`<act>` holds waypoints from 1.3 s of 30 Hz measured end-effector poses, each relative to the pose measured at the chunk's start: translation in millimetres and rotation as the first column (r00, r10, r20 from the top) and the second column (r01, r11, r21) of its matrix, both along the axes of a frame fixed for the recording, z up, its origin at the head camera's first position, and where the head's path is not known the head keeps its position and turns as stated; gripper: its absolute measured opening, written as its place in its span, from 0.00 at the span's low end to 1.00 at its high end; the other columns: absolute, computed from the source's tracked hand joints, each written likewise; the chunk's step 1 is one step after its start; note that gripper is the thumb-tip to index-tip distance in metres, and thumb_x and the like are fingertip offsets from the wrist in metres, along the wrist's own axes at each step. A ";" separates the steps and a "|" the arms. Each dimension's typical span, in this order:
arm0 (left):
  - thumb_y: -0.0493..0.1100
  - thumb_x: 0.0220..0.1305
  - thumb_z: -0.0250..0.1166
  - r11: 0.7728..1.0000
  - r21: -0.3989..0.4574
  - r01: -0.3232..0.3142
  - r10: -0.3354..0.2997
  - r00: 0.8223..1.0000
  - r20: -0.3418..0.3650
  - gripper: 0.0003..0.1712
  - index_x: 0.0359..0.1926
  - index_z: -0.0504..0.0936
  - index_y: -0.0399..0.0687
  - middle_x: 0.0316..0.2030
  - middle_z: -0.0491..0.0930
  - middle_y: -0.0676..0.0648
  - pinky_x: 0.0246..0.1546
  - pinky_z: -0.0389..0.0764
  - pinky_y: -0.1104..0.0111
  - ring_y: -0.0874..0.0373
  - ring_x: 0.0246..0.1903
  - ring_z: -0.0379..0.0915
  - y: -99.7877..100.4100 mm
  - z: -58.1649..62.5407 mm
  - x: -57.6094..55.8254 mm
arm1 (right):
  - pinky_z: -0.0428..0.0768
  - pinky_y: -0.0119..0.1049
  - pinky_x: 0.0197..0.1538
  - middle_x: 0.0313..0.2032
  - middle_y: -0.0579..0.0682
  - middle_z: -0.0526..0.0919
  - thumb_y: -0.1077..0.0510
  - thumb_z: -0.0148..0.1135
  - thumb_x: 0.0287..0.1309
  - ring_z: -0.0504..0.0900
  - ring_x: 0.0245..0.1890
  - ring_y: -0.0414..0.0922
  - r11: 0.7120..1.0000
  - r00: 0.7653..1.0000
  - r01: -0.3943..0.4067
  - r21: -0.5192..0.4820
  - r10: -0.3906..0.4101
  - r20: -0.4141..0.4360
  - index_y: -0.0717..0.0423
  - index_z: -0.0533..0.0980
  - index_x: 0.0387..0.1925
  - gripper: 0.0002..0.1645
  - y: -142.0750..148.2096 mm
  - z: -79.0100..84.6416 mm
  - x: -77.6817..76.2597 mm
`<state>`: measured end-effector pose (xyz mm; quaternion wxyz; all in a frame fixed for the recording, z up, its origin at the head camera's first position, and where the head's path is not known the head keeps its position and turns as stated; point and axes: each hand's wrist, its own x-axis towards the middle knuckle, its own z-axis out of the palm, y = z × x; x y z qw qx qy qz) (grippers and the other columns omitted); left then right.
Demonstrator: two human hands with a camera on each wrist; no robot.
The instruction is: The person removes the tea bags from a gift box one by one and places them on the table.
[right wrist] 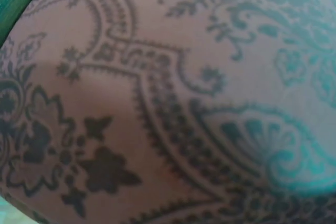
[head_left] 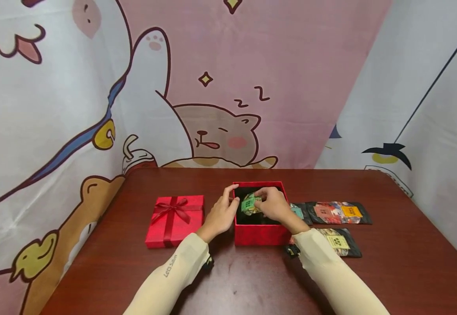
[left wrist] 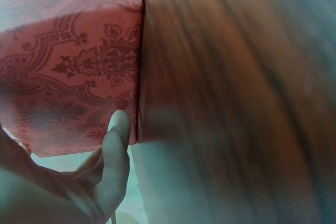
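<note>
An uncovered red gift box (head_left: 261,235) with a dark inside stands on the table. My right hand (head_left: 273,203) reaches into it and pinches a small packet with a green label (head_left: 248,204), tilted in the opening. In the head view, my left hand (head_left: 221,214) rests at the box's left rim with its fingers extended. One of its fingers (left wrist: 115,153) touches the patterned red outer wall (left wrist: 79,72) in the left wrist view. Close up, the patterned box wall (right wrist: 157,93) fills the right wrist view, and the right hand's fingers do not show there.
Left of the box lies its red lid (head_left: 190,210) with a ribbon bow. To the right are a dark packet with orange labels (head_left: 336,211), a packet with a teal label (head_left: 298,212) partly behind it, and a packet with a yellow-green label (head_left: 338,242) beside the right sleeve.
</note>
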<state>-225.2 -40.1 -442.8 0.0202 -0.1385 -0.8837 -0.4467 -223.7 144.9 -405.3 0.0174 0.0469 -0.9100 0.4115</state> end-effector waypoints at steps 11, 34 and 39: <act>0.54 0.76 0.47 1.000 -0.009 0.005 -0.005 1.000 -0.006 0.25 0.71 0.59 0.71 0.51 0.78 0.45 0.46 0.74 0.46 0.47 0.49 0.78 -0.4 -2.8 -1.4 | 0.80 0.36 0.21 0.38 0.61 0.84 0.64 0.62 0.55 0.79 0.14 0.42 1.000 1.000 0.002 -0.021 -0.002 -0.017 0.65 0.81 0.47 0.17 2.8 7.7 6.1; 0.53 0.76 0.47 1.000 -0.005 0.000 0.000 1.000 -0.024 0.25 0.71 0.61 0.67 0.50 0.80 0.44 0.47 0.75 0.46 0.47 0.49 0.78 0.6 -0.4 0.4 | 0.80 0.38 0.26 0.44 0.64 0.82 0.65 0.59 0.61 0.79 0.16 0.44 0.994 0.999 -0.046 -0.101 0.046 0.003 0.67 0.78 0.53 0.18 22.4 26.3 22.2; 0.52 0.76 0.47 1.000 0.002 0.008 -0.008 0.999 -0.038 0.25 0.71 0.61 0.65 0.50 0.80 0.43 0.47 0.75 0.46 0.47 0.49 0.78 0.5 0.2 0.8 | 0.81 0.42 0.27 0.46 0.65 0.81 0.65 0.58 0.62 0.79 0.17 0.45 0.991 0.999 -0.047 -0.127 0.049 0.015 0.67 0.78 0.54 0.19 26.4 26.8 24.3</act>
